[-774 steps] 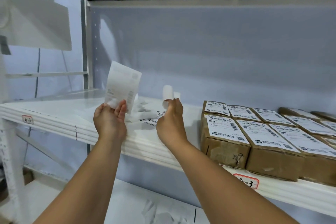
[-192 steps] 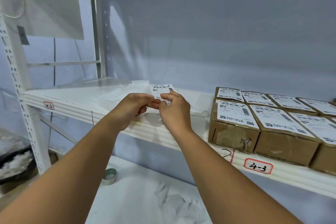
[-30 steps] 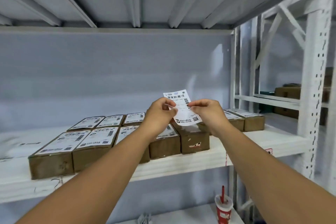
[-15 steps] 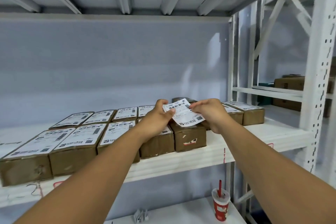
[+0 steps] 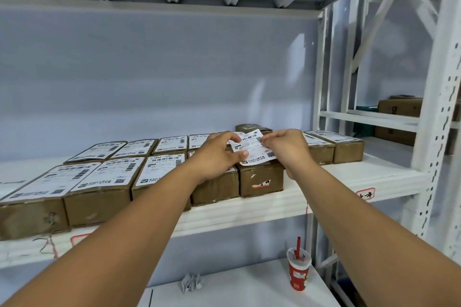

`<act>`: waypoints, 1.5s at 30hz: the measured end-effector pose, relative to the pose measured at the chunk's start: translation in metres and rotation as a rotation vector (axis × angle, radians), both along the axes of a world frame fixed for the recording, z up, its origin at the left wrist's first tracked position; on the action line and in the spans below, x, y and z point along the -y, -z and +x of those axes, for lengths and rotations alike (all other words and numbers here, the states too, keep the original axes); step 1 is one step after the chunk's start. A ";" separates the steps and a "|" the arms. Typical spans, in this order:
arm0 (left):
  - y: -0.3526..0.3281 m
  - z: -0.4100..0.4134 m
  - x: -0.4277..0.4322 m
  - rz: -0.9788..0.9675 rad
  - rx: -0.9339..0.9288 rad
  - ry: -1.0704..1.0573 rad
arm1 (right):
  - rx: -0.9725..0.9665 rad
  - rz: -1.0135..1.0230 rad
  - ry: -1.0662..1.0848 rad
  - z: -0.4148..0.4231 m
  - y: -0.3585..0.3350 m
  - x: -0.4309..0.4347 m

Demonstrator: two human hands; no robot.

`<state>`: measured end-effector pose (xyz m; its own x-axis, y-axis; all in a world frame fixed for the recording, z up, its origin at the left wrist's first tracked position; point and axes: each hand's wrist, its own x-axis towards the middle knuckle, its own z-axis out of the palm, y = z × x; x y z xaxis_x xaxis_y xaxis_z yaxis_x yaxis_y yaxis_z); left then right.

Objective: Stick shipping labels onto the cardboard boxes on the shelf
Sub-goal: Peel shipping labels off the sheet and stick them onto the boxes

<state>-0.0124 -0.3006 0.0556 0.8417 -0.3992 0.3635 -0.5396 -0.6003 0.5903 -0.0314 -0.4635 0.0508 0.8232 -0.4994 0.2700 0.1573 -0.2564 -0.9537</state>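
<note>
A white shipping label (image 5: 254, 148) with barcodes hangs just above a brown cardboard box (image 5: 260, 179) whose top shows no label. My left hand (image 5: 219, 154) pinches the label's left edge. My right hand (image 5: 287, 148) pinches its right edge. The label tilts, its lower edge close to the box top; I cannot tell whether they touch. Two rows of several labelled cardboard boxes (image 5: 99, 182) fill the white shelf (image 5: 249, 209) to the left. Two more labelled boxes (image 5: 334, 147) stand to the right, and an unlabelled box (image 5: 249, 128) sits behind the label.
White shelf uprights (image 5: 439, 117) rise on the right, with brown boxes (image 5: 399, 107) on the neighbouring rack beyond. On the lower shelf stand a red paper cup with a straw (image 5: 298, 269) and a crumpled paper scrap (image 5: 190, 284). A shelf deck runs overhead.
Both hands have lowered the label from chest height down to just above the unlabelled box. The view has shifted slightly down and closer to the shelf.
</note>
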 end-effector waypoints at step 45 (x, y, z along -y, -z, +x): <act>-0.001 -0.008 0.005 0.249 0.084 0.005 | -0.054 -0.641 -0.041 -0.013 0.000 0.007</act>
<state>-0.0202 -0.3053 0.0565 0.8105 -0.4891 0.3222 -0.5838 -0.7189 0.3773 -0.0444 -0.4701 0.0510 0.8590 -0.2200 0.4624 0.1357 -0.7730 -0.6197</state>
